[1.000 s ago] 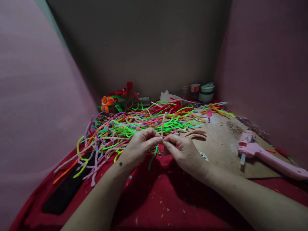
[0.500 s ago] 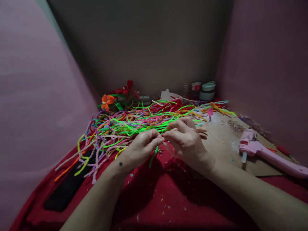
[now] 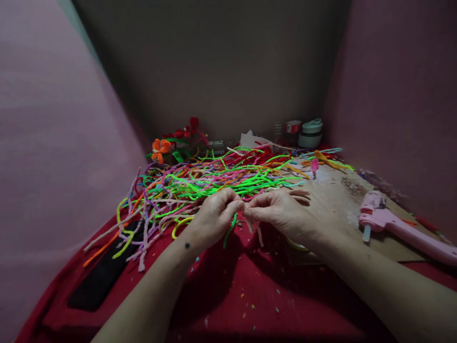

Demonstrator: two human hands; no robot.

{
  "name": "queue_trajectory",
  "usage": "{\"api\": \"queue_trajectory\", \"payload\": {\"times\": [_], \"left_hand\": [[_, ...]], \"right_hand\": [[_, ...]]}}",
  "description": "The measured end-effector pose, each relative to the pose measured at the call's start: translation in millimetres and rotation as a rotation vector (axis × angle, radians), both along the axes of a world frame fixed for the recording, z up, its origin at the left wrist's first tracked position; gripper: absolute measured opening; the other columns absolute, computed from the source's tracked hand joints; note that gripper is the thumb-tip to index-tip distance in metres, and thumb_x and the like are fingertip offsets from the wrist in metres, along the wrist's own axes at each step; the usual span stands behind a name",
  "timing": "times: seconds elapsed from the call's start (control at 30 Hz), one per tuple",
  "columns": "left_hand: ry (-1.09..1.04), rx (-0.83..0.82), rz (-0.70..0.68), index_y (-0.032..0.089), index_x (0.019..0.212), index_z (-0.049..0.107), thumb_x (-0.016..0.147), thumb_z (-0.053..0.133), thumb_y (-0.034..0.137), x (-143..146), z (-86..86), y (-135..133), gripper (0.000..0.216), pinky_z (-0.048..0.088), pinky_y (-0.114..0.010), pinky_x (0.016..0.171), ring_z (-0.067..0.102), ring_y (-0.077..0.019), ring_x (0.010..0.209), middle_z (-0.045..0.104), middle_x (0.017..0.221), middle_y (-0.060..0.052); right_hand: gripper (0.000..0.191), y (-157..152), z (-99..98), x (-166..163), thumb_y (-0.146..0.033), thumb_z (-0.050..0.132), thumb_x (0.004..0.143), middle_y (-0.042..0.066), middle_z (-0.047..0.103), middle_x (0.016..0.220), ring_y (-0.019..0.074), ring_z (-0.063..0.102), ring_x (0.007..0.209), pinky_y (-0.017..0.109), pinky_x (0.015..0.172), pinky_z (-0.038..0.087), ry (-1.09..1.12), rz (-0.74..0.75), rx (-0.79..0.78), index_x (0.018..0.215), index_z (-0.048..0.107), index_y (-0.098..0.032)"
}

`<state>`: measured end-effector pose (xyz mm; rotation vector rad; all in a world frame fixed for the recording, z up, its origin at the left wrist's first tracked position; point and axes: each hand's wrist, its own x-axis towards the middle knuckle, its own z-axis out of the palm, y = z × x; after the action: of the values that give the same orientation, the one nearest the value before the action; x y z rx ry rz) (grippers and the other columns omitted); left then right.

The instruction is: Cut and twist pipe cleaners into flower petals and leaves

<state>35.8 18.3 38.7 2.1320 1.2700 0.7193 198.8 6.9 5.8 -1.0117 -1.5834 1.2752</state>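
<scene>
Left hand (image 3: 215, 215): thumb and fingers pinched on pale fuzzy stem (image 3: 260, 236). Right hand (image 3: 287, 211): fingertips closed on same piece, just beside left's. Stem sits between both hands, loose ends dangling above red cloth (image 3: 228, 290), near side of pile of coloured stems (image 3: 221, 188). Exact bend hidden by fingers. Judged very light, soft-napped, bendable, probably wire-cored; little slip, kinks likely. Best hold: fingertip pinch close to bend, free ends left clear.
</scene>
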Motion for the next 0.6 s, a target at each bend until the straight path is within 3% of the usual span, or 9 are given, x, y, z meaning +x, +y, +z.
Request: {"api": "queue_trajectory", "payload": {"times": [0.37, 0.6], "left_hand": [[-0.165, -0.196, -0.029, 0.015, 0.069, 0.055, 0.076, 0.052, 0.037, 0.0, -3.5, 0.5, 0.024, 0.036, -0.022, 0.053, 0.046, -0.011, 0.057, 0.053, 0.06, 0.001], [-0.267, -0.16, -0.013, 0.015, 0.07, 0.058, 0.076, 0.053, 0.033, 2.8, -3.6, -0.4, 0.02, 0.041, -0.024, 0.062, 0.051, -0.0124, 0.062, 0.057, 0.065, 0.0]], "right_hand": [[0.023, -0.9, 2.0, -2.7, -0.022, 0.057, 0.07, -0.006, 0.043, 0.043, 0.0061, 0.035, 0.041, 0.022, 0.045, 0.027, 0.011, -0.074, -0.019, 0.048, 0.055, -0.016], [0.017, -0.2, 2.5, -0.5, -0.02, 0.058, 0.068, -0.003, 0.052, 0.049, 0.008, 0.041, 0.048, 0.024, 0.052, 0.032, 0.061, -0.007, -0.06, 0.053, 0.06, -0.015]]}}
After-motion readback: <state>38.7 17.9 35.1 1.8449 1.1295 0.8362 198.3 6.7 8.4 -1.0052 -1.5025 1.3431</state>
